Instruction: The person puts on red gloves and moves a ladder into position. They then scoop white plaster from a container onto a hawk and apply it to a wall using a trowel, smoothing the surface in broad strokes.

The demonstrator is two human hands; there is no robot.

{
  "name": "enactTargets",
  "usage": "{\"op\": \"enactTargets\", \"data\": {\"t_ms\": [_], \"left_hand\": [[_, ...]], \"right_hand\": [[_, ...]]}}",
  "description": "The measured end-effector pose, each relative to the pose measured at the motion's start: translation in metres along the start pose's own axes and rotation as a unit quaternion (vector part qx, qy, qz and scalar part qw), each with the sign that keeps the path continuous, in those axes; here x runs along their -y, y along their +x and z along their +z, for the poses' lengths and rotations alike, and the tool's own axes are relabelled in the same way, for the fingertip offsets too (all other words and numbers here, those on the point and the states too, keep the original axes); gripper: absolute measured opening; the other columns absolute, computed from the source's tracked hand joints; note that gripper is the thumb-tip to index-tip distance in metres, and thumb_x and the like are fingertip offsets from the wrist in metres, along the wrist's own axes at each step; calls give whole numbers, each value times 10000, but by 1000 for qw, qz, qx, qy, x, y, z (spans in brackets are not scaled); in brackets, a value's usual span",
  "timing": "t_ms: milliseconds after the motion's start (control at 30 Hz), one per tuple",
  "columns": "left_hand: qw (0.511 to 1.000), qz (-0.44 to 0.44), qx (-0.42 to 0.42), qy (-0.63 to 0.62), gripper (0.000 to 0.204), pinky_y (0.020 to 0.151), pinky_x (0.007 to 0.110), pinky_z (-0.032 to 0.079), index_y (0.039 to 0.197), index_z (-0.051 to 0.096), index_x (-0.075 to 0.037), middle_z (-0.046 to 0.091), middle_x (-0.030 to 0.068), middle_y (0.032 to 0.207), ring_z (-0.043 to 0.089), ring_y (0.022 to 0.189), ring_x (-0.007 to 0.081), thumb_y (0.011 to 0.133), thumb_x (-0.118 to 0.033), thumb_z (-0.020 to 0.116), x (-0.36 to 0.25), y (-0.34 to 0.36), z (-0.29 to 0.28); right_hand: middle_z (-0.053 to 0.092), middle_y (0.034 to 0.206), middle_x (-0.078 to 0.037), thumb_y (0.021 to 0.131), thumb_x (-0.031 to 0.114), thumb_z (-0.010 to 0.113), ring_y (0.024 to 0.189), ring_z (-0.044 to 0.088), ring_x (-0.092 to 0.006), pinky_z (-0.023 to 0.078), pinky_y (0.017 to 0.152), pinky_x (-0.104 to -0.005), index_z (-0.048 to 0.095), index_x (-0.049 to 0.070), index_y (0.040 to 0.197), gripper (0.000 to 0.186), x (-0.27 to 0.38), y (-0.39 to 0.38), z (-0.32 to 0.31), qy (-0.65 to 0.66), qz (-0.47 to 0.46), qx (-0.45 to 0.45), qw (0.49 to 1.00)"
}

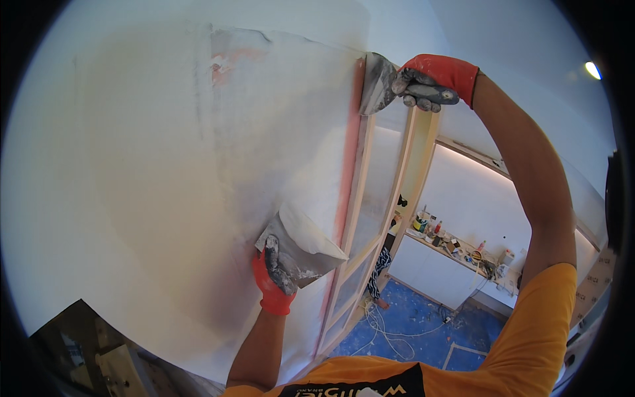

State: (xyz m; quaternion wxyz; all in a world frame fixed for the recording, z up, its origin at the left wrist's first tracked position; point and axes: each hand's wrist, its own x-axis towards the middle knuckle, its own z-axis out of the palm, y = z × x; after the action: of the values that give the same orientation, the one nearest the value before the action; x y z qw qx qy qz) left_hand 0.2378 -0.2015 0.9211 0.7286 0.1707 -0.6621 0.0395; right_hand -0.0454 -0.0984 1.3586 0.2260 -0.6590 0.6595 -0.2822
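My left hand (274, 278), in a red glove with a dark coated palm, grips a wide metal plastering blade (301, 261) loaded with smooth white putty, held before the wall. My right hand (436, 83), in a matching glove smeared with putty, is raised high and closed on the dark handle of a scraper (377, 84). Its metal blade meets the top of the wall's right edge, where a reddish strip runs down. The pale wall (132, 165) has grey smudges and reddish patches near the top.
Right of the wall stands a wooden-framed glazed partition (364, 212). A person (380, 264) in patterned trousers is partly visible behind it. Beyond are a white counter (430, 274) cluttered with tools and containers, a blue floor covering (410, 337) with loose cables, and a lit lamp (592, 69).
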Motion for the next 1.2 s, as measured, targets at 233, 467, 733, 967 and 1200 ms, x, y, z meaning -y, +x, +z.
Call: {"op": "enactTargets", "data": {"t_ms": [233,467,733,967,1200], "left_hand": [[1000,10,-16,15,525,1009,509,444,1367,491,60,558,230,1338,541,1188,444,935,-218,600,-13,9,3],[996,-38,-30,-72,569,1014,521,436,1381,479,47,561,229,1337,551,1179,444,926,-267,617,-12,8,8],[991,-67,-3,-118,555,1030,505,424,1374,481,32,566,212,1322,528,1207,444,911,-239,625,-14,12,9],[990,-101,69,-65,599,1044,478,420,1408,455,3,504,208,1386,488,1249,409,871,-133,683,2,-13,7],[915,-243,26,-322,491,1047,456,438,1381,493,-45,536,153,1350,526,1227,343,941,-211,633,-14,-5,9]], "right_hand": [[557,688,-40,955,264,555,482,539,-134,456,406,-287,637,17,928,262,26,-2,21,-28,26,-16,999],[562,699,-30,943,290,548,511,522,-128,433,436,-292,646,46,888,268,80,-41,71,-121,-13,-21,992],[567,681,-38,931,306,582,479,566,-119,458,388,-248,623,24,925,285,146,-83,124,-154,-81,8,985],[594,674,-52,925,324,585,486,577,-133,457,399,-267,633,21,902,308,176,-75,158,-155,-118,62,979],[540,608,-58,914,225,536,446,540,-140,460,409,-311,574,8,783,256,184,-70,174,-280,-137,28,950]]}}
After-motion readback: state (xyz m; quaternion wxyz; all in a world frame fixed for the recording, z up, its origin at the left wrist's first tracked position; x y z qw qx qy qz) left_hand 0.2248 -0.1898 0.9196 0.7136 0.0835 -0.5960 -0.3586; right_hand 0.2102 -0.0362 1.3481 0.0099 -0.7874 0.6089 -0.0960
